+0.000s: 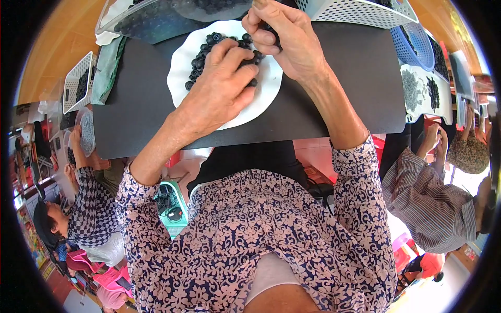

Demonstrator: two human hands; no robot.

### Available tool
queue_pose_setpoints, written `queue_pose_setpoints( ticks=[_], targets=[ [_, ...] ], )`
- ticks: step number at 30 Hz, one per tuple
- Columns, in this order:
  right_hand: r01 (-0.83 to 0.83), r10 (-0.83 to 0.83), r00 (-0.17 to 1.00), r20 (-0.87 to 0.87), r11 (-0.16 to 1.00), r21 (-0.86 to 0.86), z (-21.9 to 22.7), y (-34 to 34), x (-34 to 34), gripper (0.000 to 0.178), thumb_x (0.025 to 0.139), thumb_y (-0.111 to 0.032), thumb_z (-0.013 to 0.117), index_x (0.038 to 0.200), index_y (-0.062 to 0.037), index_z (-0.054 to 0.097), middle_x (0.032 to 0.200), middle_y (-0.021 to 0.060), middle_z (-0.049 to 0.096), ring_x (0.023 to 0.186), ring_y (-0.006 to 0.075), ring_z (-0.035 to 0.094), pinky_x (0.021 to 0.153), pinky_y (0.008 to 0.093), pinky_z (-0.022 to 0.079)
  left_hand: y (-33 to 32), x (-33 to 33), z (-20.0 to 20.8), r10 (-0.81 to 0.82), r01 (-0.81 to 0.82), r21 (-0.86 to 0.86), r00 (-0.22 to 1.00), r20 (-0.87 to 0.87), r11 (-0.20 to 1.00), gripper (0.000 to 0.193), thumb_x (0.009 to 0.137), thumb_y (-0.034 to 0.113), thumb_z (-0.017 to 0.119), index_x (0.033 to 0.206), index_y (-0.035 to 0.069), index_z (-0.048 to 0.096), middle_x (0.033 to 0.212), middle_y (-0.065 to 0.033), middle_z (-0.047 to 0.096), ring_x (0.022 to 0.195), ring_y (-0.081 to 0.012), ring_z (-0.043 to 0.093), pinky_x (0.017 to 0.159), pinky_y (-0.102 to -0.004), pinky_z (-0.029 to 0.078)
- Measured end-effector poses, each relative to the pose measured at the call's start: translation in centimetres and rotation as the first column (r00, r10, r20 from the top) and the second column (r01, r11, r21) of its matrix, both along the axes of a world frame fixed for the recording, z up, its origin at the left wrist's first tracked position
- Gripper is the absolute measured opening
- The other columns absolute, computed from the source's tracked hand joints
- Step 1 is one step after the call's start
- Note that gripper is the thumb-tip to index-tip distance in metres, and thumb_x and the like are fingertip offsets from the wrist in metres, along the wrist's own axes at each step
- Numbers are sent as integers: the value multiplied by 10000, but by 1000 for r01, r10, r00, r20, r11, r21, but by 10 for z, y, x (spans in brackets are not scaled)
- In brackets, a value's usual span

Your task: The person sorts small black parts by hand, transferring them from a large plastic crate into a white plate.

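Observation:
A white scalloped plate (266,101) holds a heap of small black round parts (198,63), some with ring-like hollows. Over the heap rests my left hand (224,83), its bent fingers apart and touching the parts. Thumb and index of my left hand do not meet; part of the fingertips is hidden among the pieces. At the plate's right rim, my right hand (289,41) is raised with its fingers curled in. Dark round parts show within that curl, pressed against the palm. The tips of its thumb and index run toward the top edge of the picture.
Beyond the plate stands a clear bin (162,23) of black parts on the dark tabletop (344,68). A white perforated basket (355,14) is at the far right, a blue basket (415,49) beside it. Co-workers sit at left (94,208) and right (433,203).

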State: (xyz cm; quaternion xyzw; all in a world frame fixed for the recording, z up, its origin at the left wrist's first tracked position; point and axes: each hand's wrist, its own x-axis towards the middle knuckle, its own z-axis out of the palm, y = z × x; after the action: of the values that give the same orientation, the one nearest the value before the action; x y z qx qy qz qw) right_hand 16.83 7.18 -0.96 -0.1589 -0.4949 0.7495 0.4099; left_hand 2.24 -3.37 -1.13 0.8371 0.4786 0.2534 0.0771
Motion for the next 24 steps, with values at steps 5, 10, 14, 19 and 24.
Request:
queue_pose_setpoints(
  ticks=[5, 10, 14, 19, 24],
  targets=[
    [58, -100, 967, 235, 982, 179, 10, -6, 3, 187, 890, -177, 652, 935, 2, 685, 700, -30, 560, 588, 28, 450, 505, 177, 347, -3, -19, 12, 436, 29, -535, 541, 719, 845, 229, 915, 210, 609, 975, -8, 645, 942, -29, 653, 839, -82, 580, 820, -219, 437],
    [59, -230, 934, 273, 853, 518, 7, -13, -6, 195, 838, -140, 692, 990, -17, 677, 790, -10, 654, 682, 59, 536, 690, 232, 448, 5, -33, 3, 427, 235, -470, 212, 879, 850, 306, 962, 251, 532, 1043, -29, 626, 946, -88, 645, 890, -136, 598, 855, -283, 469],
    [-23, -259, 893, 367, 790, 612, 5, -19, -10, 274, 780, -99, 733, 1039, -40, 668, 754, 17, 628, 674, 67, 545, 643, 230, 455, 6, -28, 7, 453, 218, -483, 177, 874, 848, 316, 967, 261, 524, 1025, -32, 626, 904, -78, 632, 858, -144, 597, 837, -296, 477],
    [0, -323, 912, 253, 617, 787, 4, -21, -11, 344, 747, -98, 757, 1078, -45, 678, 753, 3, 564, 667, 85, 513, 630, 236, 441, 5, -30, 5, 455, 263, -518, 264, 850, 814, 343, 969, 291, 523, 1010, -32, 634, 912, -79, 630, 844, -147, 598, 825, -296, 480],
    [14, -371, 894, 253, 586, 810, 7, -22, -9, 299, 736, -108, 766, 1022, -56, 697, 746, 7, 569, 651, 93, 521, 588, 244, 444, 5, -27, 8, 432, 336, -479, 207, 878, 811, 368, 968, 302, 526, 1039, -45, 630, 947, -87, 635, 859, -148, 600, 835, -298, 480]
  ],
)
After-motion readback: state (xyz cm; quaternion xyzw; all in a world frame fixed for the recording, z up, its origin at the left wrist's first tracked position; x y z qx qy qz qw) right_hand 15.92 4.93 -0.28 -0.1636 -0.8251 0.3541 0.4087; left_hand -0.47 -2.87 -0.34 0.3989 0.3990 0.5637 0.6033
